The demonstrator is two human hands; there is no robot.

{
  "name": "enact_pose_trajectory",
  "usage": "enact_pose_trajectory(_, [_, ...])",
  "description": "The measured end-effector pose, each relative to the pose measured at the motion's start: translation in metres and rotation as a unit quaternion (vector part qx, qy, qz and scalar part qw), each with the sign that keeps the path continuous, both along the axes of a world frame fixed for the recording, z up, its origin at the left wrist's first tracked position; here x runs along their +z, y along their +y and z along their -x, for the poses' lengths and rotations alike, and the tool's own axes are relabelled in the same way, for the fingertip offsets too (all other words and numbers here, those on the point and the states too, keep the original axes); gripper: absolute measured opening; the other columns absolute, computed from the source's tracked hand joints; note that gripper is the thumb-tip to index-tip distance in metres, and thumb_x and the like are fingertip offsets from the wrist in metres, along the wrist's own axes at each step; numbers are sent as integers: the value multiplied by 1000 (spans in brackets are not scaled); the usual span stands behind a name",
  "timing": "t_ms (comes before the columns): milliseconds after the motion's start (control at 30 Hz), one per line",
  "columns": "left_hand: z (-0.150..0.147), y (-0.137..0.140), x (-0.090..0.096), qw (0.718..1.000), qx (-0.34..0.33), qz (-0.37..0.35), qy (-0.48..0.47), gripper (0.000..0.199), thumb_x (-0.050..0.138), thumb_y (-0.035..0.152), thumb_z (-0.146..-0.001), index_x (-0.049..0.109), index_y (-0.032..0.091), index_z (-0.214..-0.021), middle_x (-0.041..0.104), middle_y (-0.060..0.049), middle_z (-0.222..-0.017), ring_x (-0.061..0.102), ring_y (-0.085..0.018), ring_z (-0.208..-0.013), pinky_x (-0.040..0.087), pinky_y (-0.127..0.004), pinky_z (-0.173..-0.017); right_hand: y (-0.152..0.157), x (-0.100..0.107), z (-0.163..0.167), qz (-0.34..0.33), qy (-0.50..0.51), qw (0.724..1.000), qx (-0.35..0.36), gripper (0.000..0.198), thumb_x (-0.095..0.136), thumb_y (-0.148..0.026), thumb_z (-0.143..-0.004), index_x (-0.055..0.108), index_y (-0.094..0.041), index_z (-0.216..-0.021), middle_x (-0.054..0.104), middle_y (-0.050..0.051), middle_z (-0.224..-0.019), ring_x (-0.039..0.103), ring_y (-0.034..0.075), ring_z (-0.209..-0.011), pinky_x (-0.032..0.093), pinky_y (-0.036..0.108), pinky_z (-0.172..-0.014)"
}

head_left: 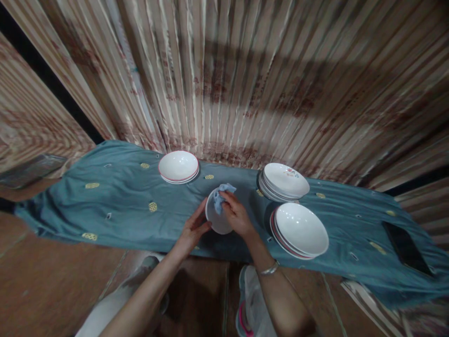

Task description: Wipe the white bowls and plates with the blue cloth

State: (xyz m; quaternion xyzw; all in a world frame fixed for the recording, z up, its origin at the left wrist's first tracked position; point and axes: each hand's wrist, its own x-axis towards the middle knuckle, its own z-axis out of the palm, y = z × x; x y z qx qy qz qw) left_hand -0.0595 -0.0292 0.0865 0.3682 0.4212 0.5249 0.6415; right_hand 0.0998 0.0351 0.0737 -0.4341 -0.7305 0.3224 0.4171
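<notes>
In the middle of the cloth-covered table, a white bowl (221,226) is held tilted. My left hand (195,225) grips its left rim, thumb low and fingers along the outer side. A crumpled light blue cloth (220,200) is pinched in my right hand (237,215), pressed against the inside of the bowl's upper part. The right hand and cloth hide some of the bowl's rim. To the right stands a stack of white bowls (302,229), some red-edged, close to my right forearm. Behind it is another stack of white dishes (286,180), the top one with a flower print.
At the back left sits a small stack of red-rimmed white bowls (178,166). A black phone (407,248) lies at the right end of the teal tablecloth (126,206). Pleated curtains (231,93) hang right behind the table. A dark flat item (33,169) lies beyond the left end.
</notes>
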Motion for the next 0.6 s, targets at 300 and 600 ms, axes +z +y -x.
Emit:
enact_pose_trajectory(300, [0, 2, -5, 999, 26, 32, -12, 88, 79, 29, -64, 43, 26, -143, 55, -12, -139, 53, -33, -123, 52, -40, -90, -7, 18, -7, -59, -344, 935, -63, 42, 41, -9, -86, 60, -9, -123, 55, 19, -131, 51, 28, -121, 38, 40, -107])
enact_pose_trajectory(600, [-2, 3, -5, 998, 31, 56, -28, 94, 81, 27, -63, 38, 24, -146, 69, -11, -117, 65, -27, -106, 54, -34, -85, -8, 25, -17, 62, -362, 929, 43, 33, 41, -14, -89, 73, -20, -97, 72, 6, -103, 65, 20, -97, 45, 30, -89])
